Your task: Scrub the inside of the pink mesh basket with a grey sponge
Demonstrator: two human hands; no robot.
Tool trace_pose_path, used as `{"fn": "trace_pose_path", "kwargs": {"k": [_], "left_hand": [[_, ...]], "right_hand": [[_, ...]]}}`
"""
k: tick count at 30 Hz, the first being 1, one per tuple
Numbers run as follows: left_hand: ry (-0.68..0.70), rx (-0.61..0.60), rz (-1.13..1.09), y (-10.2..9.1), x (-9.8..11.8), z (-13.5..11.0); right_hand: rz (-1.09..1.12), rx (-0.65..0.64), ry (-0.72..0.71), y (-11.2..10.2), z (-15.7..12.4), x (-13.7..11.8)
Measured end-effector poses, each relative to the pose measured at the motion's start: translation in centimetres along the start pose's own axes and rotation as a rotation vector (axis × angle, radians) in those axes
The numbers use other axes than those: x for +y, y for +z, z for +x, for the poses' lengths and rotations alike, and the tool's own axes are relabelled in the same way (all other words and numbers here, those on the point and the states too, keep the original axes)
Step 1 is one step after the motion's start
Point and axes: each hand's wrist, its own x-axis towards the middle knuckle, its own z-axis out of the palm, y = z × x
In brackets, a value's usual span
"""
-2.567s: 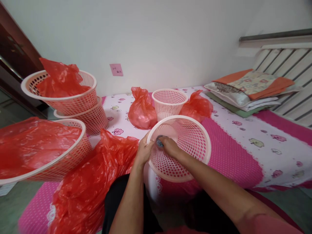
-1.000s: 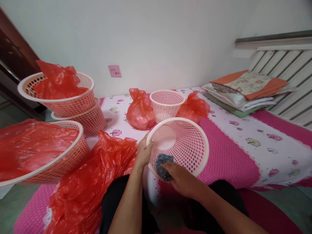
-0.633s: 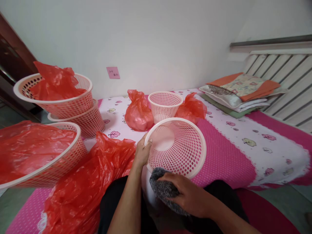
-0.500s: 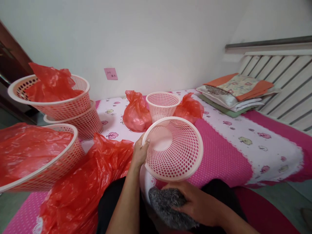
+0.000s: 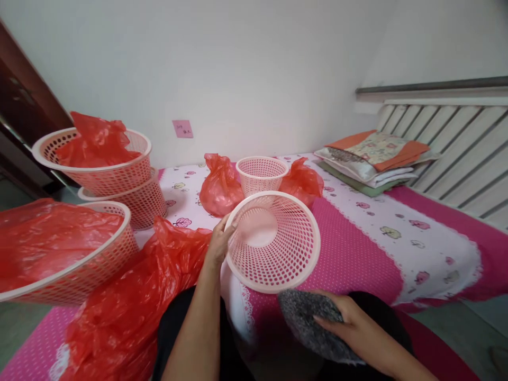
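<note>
My left hand [image 5: 220,241] grips the left rim of a pale pink plastic basket [image 5: 296,241], thumb inside and fingers behind the wall. The basket is tilted so its open mouth faces me, showing the solid round bottom and the perforated sides. In my right hand [image 5: 347,317] is a dark grey fuzzy cloth [image 5: 311,323], pinched between thumb and fingers just below the basket's lower rim. Behind the held basket stands a smaller pink basket [image 5: 262,168], between two knotted red plastic bags [image 5: 220,188].
To the left, two pink baskets [image 5: 145,198] are stacked, the upper one holding a red bag. Nearer, another basket [image 5: 107,259] is filled with red plastic. A loose red bag [image 5: 130,307] lies by my left leg. Folded bedding [image 5: 373,153] sits at the right beside white rails [image 5: 448,137].
My right hand has moved right with the grey cloth, which now hangs lower right of the basket. The basket in my left hand has shifted slightly left in view.
</note>
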Motion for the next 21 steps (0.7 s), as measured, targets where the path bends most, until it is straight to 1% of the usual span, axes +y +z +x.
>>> {"fn": "trace_pose_path", "kwargs": {"k": [3,5,6,8,12,14,17,21], "left_hand": [[0.006,-0.021,-0.001,0.0,0.0,0.0],[0.009,-0.027,0.009,0.1,0.1,0.0],[0.009,-0.028,0.012,0.1,0.2,0.1],[0.004,-0.023,0.018,0.3,0.3,0.2],[-0.005,0.01,0.041,0.4,0.2,0.5],[-0.005,0.021,0.041,0.4,0.0,0.7],[-0.016,0.029,0.024,-0.1,-0.5,1.0],[-0.033,0.072,-0.02,-0.6,-0.8,1.2]], "right_hand": [[0.062,-0.029,-0.024,-0.9,0.8,-1.3],[0.118,-0.025,-0.042,-1.6,1.4,-1.5],[0.151,-0.002,-0.044,-1.8,1.7,-1.3],[0.227,0.102,-0.039,-2.2,2.1,-0.2],[0.375,0.392,0.017,-2.2,2.5,3.1],[0.411,0.462,0.063,-2.1,2.5,4.4],[0.4,0.47,0.108,-2.2,2.1,5.3],[0.409,0.452,0.138,-2.6,1.8,5.6]]}}
